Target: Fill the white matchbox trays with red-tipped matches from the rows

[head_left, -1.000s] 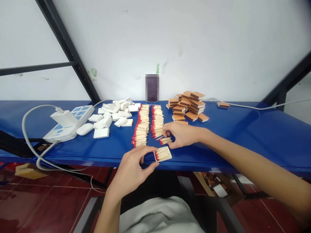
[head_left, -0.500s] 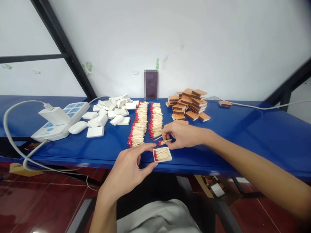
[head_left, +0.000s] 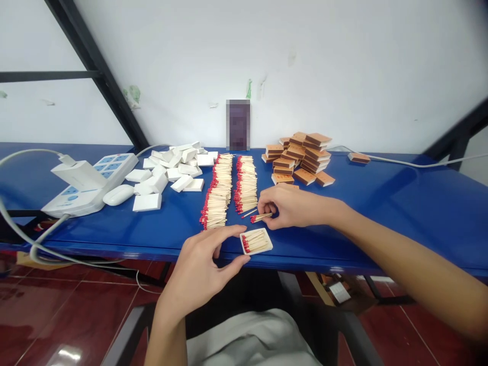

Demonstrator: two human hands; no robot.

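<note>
My left hand pinches the left end of a small white matchbox tray, which lies at the blue table's front edge and holds red-tipped matches. My right hand rests on the table just behind the tray, its fingers closed on a small bunch of matches. Two long rows of loose matches run away from me toward the wall, directly behind both hands.
A heap of white inner trays lies left of the rows. Stacked brown matchbox sleeves stand right of them, with one lone sleeve farther right. A white power strip, a white mouse-like object and cables occupy the left end.
The hands have barely shifted. My right hand's bunch of matches has thinned slightly and the view has tilted a little lower.
</note>
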